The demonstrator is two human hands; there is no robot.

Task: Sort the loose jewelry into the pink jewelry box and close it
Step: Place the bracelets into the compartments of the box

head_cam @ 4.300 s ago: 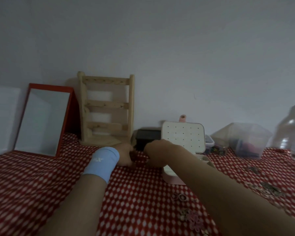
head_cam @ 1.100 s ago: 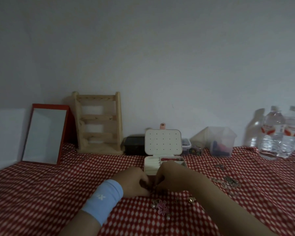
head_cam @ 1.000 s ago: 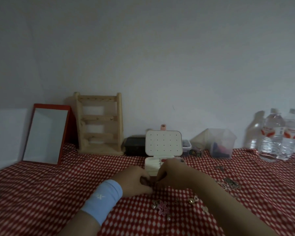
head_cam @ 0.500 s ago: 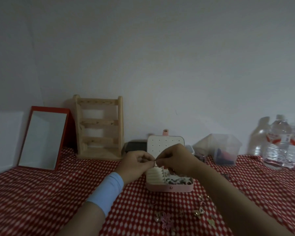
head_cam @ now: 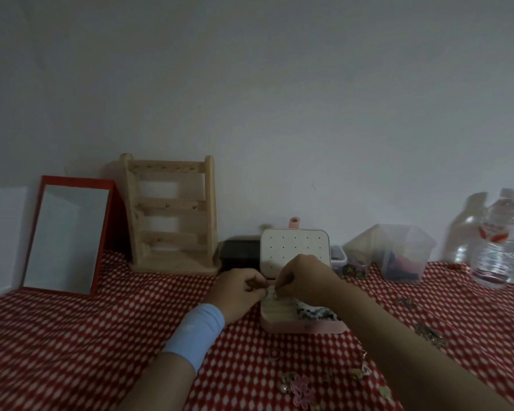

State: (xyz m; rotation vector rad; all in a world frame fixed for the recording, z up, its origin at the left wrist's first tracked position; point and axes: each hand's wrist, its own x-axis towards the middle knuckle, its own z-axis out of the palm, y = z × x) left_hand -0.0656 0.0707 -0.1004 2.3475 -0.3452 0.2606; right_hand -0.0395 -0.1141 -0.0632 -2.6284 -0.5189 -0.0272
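The pink jewelry box (head_cam: 304, 327) stands open on the red checked cloth, its cream dotted lid (head_cam: 294, 247) upright. Beaded pieces lie in its right compartment. My right hand (head_cam: 304, 278) hovers over the box's left ridged section and pinches a small ring (head_cam: 275, 296) at its fingertips. My left hand (head_cam: 239, 292), with a light blue wristband, is curled at the box's left edge with some small dark pieces in it. Loose jewelry, including a pink flower piece (head_cam: 301, 390), lies on the cloth near the front.
A wooden jewelry rack (head_cam: 169, 215) and a red-framed mirror (head_cam: 69, 235) lean against the wall at the left. A black box (head_cam: 239, 256) sits behind my left hand. Clear plastic tubs (head_cam: 398, 256) and water bottles (head_cam: 505, 241) stand at the right. More loose pieces (head_cam: 429, 333) lie on the right.
Both hands rose from the loose pile at the front to the open box. My right hand has come down with the ring over the ridged section since half a second ago.
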